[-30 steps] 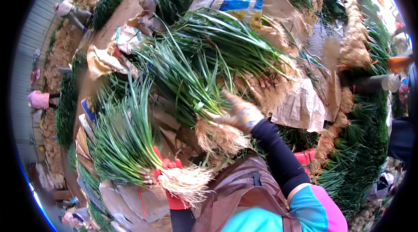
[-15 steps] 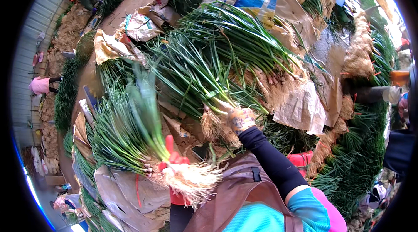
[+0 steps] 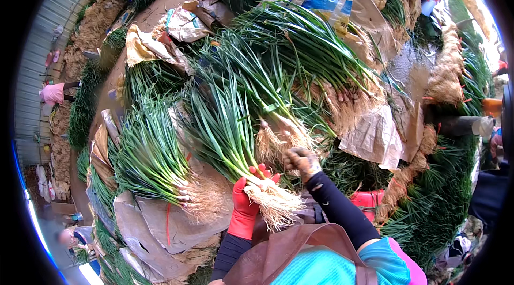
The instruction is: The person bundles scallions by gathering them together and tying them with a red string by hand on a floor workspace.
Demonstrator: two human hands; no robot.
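My left hand, in a red glove, is closed around a bunch of green onions just above the roots. Long leaves stretch away up and left, while the pale, stringy roots spread toward my apron. Just right of this bunch, my right hand has its fingers curled in a soiled patterned glove; what they may hold is hidden. Beyond it, more green onions lie with their roots close to its fingers. Another bunch of green onions rests to the left on brown sheeting.
A large pile of green onions lies ahead, with a white and blue sack behind it. Crumpled paper and a red object are at the right. Other people work along the far left, including one in pink.
My left hand has moved right with its bunch, away from the bunch on the sheeting. My right hand has drawn back slightly from the onions ahead, its fingers now curled.
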